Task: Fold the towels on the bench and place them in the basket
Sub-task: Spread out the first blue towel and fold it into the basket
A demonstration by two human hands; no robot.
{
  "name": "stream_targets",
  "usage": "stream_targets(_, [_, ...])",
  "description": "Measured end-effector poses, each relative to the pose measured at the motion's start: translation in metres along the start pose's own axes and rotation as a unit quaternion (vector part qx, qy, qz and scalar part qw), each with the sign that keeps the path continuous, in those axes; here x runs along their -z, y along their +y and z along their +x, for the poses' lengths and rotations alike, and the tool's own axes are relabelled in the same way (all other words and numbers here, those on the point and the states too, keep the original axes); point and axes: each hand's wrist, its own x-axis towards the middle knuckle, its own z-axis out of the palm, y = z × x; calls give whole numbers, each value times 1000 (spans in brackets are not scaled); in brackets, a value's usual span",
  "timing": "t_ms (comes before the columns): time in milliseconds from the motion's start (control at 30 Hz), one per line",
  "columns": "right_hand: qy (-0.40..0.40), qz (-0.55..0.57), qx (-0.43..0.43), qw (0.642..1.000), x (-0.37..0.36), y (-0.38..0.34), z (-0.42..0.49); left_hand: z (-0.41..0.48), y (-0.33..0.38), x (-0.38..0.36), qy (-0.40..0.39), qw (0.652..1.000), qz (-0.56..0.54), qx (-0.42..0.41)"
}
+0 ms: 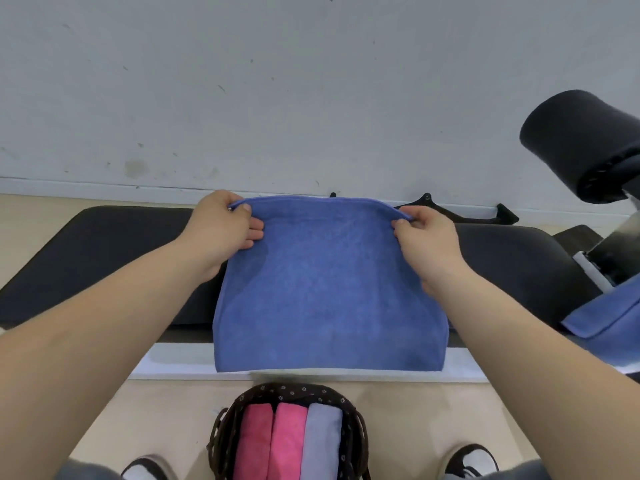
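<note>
The blue towel (329, 289) lies spread across the black desk (104, 258), its near edge hanging over the desk's white front rail (180, 362). Both hands grip its far edge, 1 at each corner. The left hand (221, 233) pinches the far-left corner: the thumb lies on top of the hem and the fingers (254, 233) curl shut under the cloth. The right hand (427, 240) holds the far-right corner the same way, thumb on the hem, fingers closed on the cloth. The far edge is lifted slightly off the desk between the 2 hands and runs nearly straight.

No brand, label or writing can be read anywhere.

The towel is plain mid-blue terry, roughly square as it lies, with a stitched hem along the far edge and soft rounded folds at its left and right sides.

Below the desk, on the floor between the person's shoes, stands a dark basket (294, 393) with a dotted fabric rim. It holds 3 rolled towels side by side: 2 pink (270, 441) and 1 pale lilac (320, 441). Another blue towel (609, 320) lies at the right end of the desk.
</note>
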Motion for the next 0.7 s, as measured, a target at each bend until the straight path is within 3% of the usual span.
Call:
stream_targets(233, [-78,-64,29,994,1,4,13,27,-12,2,-34,995,90,-25])
stream_targets(433, [-114,-246,135,953,10,2,0,14,-18,24,-32,956,264,-124])
stream_targets(700, [-204,-388,193,878,16,1,-54,-41,-29,64,-169,879,447,-9])
